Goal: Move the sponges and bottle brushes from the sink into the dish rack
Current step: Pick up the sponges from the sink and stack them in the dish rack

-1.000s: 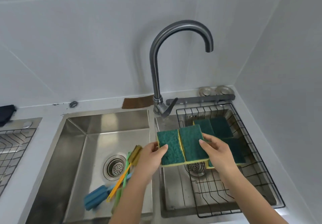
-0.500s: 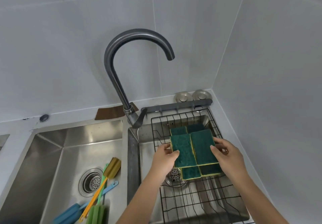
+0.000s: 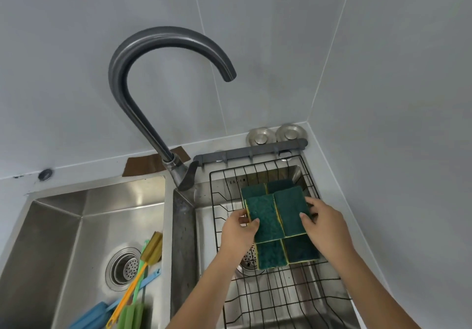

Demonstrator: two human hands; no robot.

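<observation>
Two green-topped yellow sponges are held side by side over the black wire dish rack (image 3: 270, 300) in the right basin. My left hand (image 3: 238, 229) grips the left sponge (image 3: 265, 217); my right hand (image 3: 323, 222) grips the right sponge (image 3: 290, 208). Both rest on or just above several sponges lying in the rack (image 3: 286, 252). In the left sink basin (image 3: 63, 239) lie bottle brushes: an orange-handled one with a yellow-brown head (image 3: 150, 245), a green one (image 3: 131, 313) and a blue one (image 3: 94, 314).
A tall curved grey faucet (image 3: 143, 78) rises between the basins. A grey hook rail (image 3: 251, 149) and two round metal plugs (image 3: 274, 135) sit behind the rack. Tiled walls close the corner at the right. The left basin's drain strainer (image 3: 124, 268) lies by the brushes.
My view has moved closer over the right basin. Both hands have carried the two sponges from over the divider down onto the sponges in the rack.
</observation>
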